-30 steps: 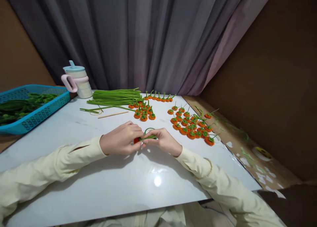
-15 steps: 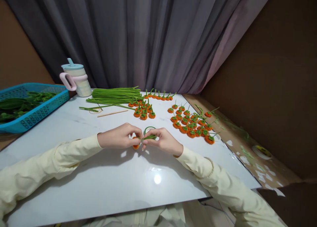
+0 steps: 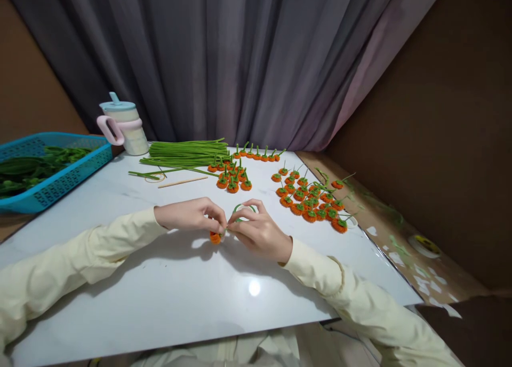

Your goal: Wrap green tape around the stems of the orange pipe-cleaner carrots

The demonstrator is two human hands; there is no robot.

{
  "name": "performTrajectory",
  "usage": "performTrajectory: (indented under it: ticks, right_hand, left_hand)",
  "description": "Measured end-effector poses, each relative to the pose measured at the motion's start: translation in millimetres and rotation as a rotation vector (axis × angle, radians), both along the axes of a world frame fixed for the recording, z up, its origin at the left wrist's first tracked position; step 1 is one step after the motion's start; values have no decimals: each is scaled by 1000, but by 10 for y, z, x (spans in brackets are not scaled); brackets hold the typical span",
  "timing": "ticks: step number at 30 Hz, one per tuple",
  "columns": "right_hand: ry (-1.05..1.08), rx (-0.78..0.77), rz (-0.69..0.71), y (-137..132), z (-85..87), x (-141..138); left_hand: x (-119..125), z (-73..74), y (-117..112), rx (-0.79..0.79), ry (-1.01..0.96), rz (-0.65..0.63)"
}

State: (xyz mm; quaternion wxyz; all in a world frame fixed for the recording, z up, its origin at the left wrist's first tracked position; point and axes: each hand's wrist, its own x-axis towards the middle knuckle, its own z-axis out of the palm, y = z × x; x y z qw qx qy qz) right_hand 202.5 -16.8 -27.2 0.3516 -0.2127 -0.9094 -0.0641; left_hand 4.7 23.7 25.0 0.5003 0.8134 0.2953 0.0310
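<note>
My left hand [image 3: 192, 216] and my right hand [image 3: 258, 229] meet at the middle of the white table [image 3: 160, 281]. Both pinch a small orange pipe-cleaner pumpkin [image 3: 215, 237] with a green stem, held just above the tabletop. The left fingers grip it from above; the right fingers pinch the green stem end. A roll of green tape [image 3: 241, 209] lies just behind my right fingers.
Several finished orange pumpkins lie in a pile [image 3: 310, 201] at the right and a smaller group [image 3: 232, 180] behind the hands. A bundle of green pipe cleaners [image 3: 186, 153], a wooden stick [image 3: 182, 182], a lidded cup [image 3: 124, 124] and a blue basket [image 3: 52, 169] stand at the back left.
The pumpkin has dropped lower and turned under my left fingers. My right hand has shifted closer and curled over the stem, with the green wire drawn in.
</note>
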Motion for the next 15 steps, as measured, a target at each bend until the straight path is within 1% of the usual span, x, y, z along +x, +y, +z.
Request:
performTrajectory:
  ticks: [2, 5, 7, 9, 11, 12, 13, 15]
  right_hand:
    - [-70, 170, 4, -5, -15, 6]
    - [-179, 423, 43, -15, -3, 41]
    - [-245, 525, 61, -21, 10, 68]
    - [-298, 549, 65, -19, 14, 82]
    - [-313, 520, 49, -7, 2, 77]
    - [-297, 488, 37, 2, -9, 69]
    - [-265, 439, 22, 11, -22, 58]
    - [-169, 302, -6, 30, -47, 38]
  left_hand:
    - [-10, -13, 21, -60, -13, 1]
    - [-20, -39, 51, -191, -41, 4]
    - [-20, -59, 73, -259, -54, 6]
    - [-18, -75, 89, -271, -47, 5]
    - [-16, -80, 82, -192, -7, 4]
    - [-16, -79, 63, -109, 29, 9]
    - [-15, -76, 34, 12, 67, 21]
    - [-9, -73, -58, 345, 129, 52]
